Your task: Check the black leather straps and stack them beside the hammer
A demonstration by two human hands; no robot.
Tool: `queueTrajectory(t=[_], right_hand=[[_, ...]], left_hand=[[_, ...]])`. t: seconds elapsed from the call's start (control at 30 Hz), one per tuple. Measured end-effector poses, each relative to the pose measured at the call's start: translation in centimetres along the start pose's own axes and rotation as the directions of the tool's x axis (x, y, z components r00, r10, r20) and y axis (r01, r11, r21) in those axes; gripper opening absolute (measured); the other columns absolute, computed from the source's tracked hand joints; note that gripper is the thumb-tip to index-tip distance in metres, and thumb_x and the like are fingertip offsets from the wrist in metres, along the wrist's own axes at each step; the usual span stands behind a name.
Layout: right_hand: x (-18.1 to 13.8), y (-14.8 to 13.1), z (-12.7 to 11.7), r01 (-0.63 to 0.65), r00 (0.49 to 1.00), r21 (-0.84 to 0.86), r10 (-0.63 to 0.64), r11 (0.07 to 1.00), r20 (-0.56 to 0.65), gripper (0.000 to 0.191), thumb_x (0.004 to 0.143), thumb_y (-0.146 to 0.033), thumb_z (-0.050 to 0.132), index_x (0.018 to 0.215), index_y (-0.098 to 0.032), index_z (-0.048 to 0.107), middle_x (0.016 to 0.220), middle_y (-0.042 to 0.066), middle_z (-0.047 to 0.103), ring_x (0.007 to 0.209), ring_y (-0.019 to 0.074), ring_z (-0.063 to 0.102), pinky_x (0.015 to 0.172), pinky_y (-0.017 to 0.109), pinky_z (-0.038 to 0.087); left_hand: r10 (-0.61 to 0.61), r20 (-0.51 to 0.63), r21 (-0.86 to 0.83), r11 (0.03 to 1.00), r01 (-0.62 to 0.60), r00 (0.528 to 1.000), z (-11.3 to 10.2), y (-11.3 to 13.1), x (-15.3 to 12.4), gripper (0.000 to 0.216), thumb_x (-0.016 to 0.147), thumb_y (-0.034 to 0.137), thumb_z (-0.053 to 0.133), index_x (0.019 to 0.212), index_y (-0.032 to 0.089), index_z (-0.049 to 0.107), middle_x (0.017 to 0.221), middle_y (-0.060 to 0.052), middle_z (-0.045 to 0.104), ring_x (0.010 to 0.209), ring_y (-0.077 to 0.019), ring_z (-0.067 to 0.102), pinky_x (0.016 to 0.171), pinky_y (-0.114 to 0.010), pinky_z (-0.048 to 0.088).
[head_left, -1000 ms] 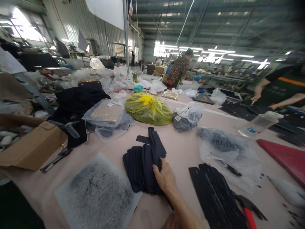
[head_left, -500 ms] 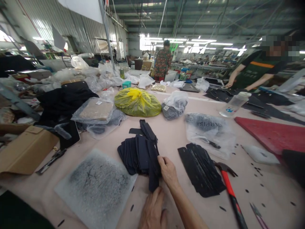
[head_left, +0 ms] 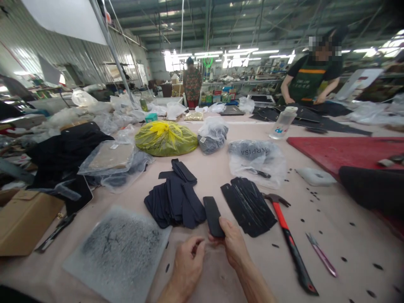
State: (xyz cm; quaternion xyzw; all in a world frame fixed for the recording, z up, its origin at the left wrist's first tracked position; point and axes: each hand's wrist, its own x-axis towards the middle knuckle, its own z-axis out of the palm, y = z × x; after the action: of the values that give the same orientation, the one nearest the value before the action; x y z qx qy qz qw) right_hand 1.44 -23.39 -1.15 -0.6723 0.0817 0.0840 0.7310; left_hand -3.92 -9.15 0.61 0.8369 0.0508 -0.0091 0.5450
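Observation:
My right hand (head_left: 235, 246) grips a dark fabric strip (head_left: 213, 215) with rounded corners near its lower end, thumb on top. The strip tilts upward, apart from the pile. Just left of it, my left hand (head_left: 187, 263) has its fingers curled in with the thumb close to them, and nothing shows in it. Beyond both hands lies a fanned pile of dark navy fabric strips (head_left: 172, 202), with a few more strips (head_left: 183, 171) behind it. On the right is another pile of black strips (head_left: 249, 206), with glossy streaks.
A hammer (head_left: 288, 235) and small purple-handled snips (head_left: 322, 254) lie at right. A grey-smudged translucent sheet (head_left: 116, 248) is at left, near a cardboard box (head_left: 28, 219). Behind stand a yellow bag (head_left: 166, 139) and a bottle (head_left: 283, 122). A co-worker (head_left: 307, 80) works across the table.
My right hand has drawn a strip away from the navy pile, rightward and toward me. My left hand has let go of the strip's near end. The view has turned right.

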Motion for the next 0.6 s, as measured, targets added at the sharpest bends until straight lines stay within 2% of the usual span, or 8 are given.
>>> queueTrajectory(t=[0.1,0.2,0.33,0.47,0.6], right_hand=[[-2.8,0.5,-1.0,-0.081,0.997,0.119,0.082,0.99,-0.004,0.047,0.086,-0.066,0.051,0.077,-0.02,0.055,0.058,0.0,0.059,0.041,0.0166,0.053,0.04,0.026,0.039],[-5.5,0.8,-1.5,-0.126,0.992,0.142,0.123,0.982,0.027,0.047,0.086,-0.064,0.055,0.075,-0.018,0.057,0.055,-0.001,0.057,0.04,0.0139,0.053,0.039,0.023,0.036],[-8.2,0.5,-2.1,-0.135,0.985,0.198,0.11,0.971,0.13,0.045,0.09,-0.056,0.056,0.077,-0.014,0.064,0.065,0.002,0.063,0.042,0.0105,0.053,0.04,0.021,0.038],[-9.7,0.1,-3.0,-0.189,0.961,0.37,0.093,0.91,0.262,0.028,0.082,-0.04,0.069,0.092,-0.014,0.068,0.078,0.004,0.066,0.054,0.0111,0.058,0.049,0.02,0.042],[-10.1,0.5,-3.6,-0.173,0.956,0.386,0.061,0.906,0.286,0.022,0.079,-0.029,0.07,0.095,-0.014,0.07,0.08,0.004,0.066,0.059,0.0121,0.056,0.054,0.021,0.045]], left_hand=[[-0.195,0.049,-0.188,0.961,0.201,0.98,0.6,1.2,-0.4,0.042,0.089,0.051,0.051,0.084,0.013,0.068,0.072,-0.007,0.068,0.064,-0.0191,0.063,0.051,-0.025,0.046],[-0.348,0.153,-0.43,0.82,0.379,0.925,1.8,1.9,0.2,0.051,0.08,0.063,0.057,0.077,0.012,0.064,0.064,-0.004,0.063,0.05,-0.0139,0.056,0.037,-0.019,0.035],[-0.38,0.167,-0.549,0.731,0.406,0.91,3.0,2.1,0.7,0.044,0.072,0.056,0.071,0.069,0.014,0.057,0.049,0.006,0.049,0.038,-0.0059,0.04,0.034,-0.015,0.025],[-0.385,0.2,-0.564,0.707,0.427,0.901,3.3,2.6,0.0,0.041,0.075,0.053,0.069,0.07,0.015,0.056,0.05,0.006,0.049,0.039,-0.0051,0.039,0.036,-0.016,0.024],[-0.39,0.227,-0.6,0.666,0.443,0.893,3.1,3.1,-0.5,0.039,0.076,0.05,0.07,0.072,0.014,0.057,0.051,0.004,0.052,0.04,-0.0056,0.041,0.036,-0.016,0.025]])
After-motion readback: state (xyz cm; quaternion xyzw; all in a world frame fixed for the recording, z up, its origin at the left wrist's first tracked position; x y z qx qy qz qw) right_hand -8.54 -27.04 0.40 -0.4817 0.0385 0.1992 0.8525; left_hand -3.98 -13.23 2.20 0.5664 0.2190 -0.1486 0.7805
